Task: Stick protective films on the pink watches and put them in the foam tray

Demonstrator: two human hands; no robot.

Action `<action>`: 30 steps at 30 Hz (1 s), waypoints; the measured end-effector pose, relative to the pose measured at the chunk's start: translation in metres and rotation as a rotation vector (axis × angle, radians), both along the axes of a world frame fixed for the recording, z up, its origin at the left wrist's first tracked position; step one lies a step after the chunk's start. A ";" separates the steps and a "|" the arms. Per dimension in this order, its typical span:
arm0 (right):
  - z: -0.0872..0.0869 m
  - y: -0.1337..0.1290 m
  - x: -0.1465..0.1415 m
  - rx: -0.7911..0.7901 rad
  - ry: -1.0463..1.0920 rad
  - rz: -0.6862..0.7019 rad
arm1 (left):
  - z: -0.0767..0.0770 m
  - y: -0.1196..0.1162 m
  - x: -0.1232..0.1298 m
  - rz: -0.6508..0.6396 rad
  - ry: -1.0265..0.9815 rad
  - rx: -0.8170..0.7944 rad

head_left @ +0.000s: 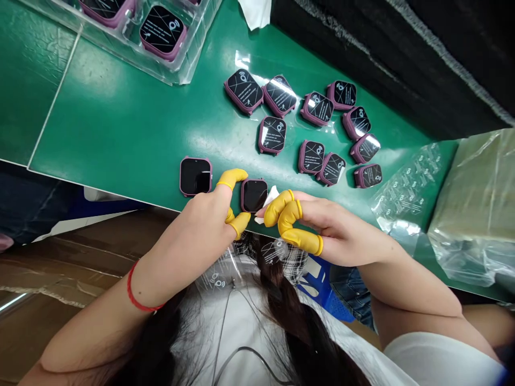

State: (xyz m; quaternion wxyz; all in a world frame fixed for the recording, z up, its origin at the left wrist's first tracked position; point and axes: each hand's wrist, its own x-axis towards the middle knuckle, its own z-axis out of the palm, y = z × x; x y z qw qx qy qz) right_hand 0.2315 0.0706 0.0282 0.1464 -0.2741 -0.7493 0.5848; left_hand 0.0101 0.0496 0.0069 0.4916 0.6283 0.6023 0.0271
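A purple smartwatch body (255, 196) with a dark bare screen lies at the table's near edge. My left hand (215, 206), in yellow finger cots, grips it from the left, with fingertips at its upper and lower edges. My right hand (308, 222), also in yellow finger cots, is closed on a small white wipe (272, 195) at the right side of this watch. The fingers partly cover the wipe. Left of my left hand rests another bare-screened purple watch body (196, 176). A clear printed film (275, 251) is below my right hand.
Several purple watches (272, 135) with printed films on their screens lie across the green table (132, 123). A clear plastic tray (185, 64) holding more watches stands at upper left. Printed film (410, 185) and a plastic-wrapped stack (475, 198) are at right. A black foam-like block (402, 64) borders the back.
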 end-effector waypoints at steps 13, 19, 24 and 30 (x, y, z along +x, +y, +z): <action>-0.028 0.014 -0.031 -0.245 0.185 -0.366 | -0.006 0.011 -0.001 -0.084 0.002 -0.113; 0.018 0.009 0.010 -0.243 0.338 -0.532 | -0.011 0.012 -0.006 -0.003 -0.071 -0.111; 0.064 0.018 0.041 -0.040 0.324 -0.846 | -0.007 0.003 0.003 -0.026 -0.250 -0.048; 0.088 0.059 0.003 -0.084 0.503 -0.723 | 0.004 -0.001 0.006 0.060 -0.278 0.070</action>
